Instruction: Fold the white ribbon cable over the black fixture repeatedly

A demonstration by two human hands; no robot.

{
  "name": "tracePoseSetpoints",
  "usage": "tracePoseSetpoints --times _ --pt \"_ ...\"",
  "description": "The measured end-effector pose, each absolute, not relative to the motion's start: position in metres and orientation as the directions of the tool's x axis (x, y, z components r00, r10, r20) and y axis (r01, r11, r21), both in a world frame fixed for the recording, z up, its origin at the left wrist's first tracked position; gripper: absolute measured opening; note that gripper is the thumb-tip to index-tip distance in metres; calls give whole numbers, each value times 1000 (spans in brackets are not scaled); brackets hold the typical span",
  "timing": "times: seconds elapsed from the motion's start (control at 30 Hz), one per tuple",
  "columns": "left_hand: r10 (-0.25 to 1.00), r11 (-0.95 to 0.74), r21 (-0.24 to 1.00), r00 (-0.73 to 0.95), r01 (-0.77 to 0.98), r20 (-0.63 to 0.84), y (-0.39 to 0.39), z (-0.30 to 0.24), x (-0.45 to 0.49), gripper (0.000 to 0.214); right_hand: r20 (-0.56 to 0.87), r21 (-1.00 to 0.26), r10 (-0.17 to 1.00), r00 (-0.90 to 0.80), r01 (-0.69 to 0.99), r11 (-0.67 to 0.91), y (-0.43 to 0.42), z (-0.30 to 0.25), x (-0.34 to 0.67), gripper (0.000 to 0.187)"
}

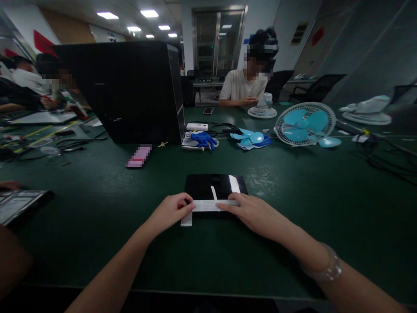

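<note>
A white strip (205, 205) with fine grey markings lies across the near part of a flat black device (198, 182) with a glossy top. My left hand (171, 211) pinches the strip's left end between thumb and fingertips. At the other end, my right hand (250, 211) grips the strip, its thumb stretched along the surface. A thin white piece (213, 193) sticks up at a slant from the strip's middle. Below my left fingertips a short white tab (186, 219) hangs over the device's near left corner. My fingers cover both strip ends.
Behind the device stand a large black box-shaped case (124, 91), a phone (140, 156), keys (163, 144), blue gloves (204, 140), loose fan blades (249, 137) and a fan (304, 124). A co-worker (244, 87) sits opposite. At left, another open device (22, 204) lies near someone's hand.
</note>
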State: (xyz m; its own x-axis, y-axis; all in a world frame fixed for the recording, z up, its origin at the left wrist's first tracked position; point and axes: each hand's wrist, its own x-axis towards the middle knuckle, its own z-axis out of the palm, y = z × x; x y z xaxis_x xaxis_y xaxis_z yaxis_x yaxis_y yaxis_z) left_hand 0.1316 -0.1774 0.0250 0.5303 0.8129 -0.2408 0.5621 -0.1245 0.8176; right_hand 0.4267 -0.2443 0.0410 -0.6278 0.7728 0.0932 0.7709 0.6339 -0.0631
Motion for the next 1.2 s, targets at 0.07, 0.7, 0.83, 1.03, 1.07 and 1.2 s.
tracePoseSetpoints --times 0.07,0.7,0.83,1.03,1.07,1.2 --pt "832 -209 747 517 631 -204 -178 23 133 36 89 -64 769 -633 767 638 -243 35 425 55" --pt "881 -297 535 443 791 -166 -179 23 139 35 -63 -240 876 -479 859 452 -246 56 444 64" --pt "880 -314 521 450 794 -154 -178 23 138 36 -220 -315 923 -314 919 237 -246 66 490 61" --pt "888 -329 451 434 829 -150 -179 28 138 35 -48 -149 992 -120 982 112 -242 68 536 55" --pt "893 -328 439 426 836 -144 -178 28 138 34 33 -122 988 -150 981 153 -241 70 531 52" --pt "920 -310 440 383 843 -87 -178 29 138 40 199 -103 888 -414 892 439 -243 69 477 42"
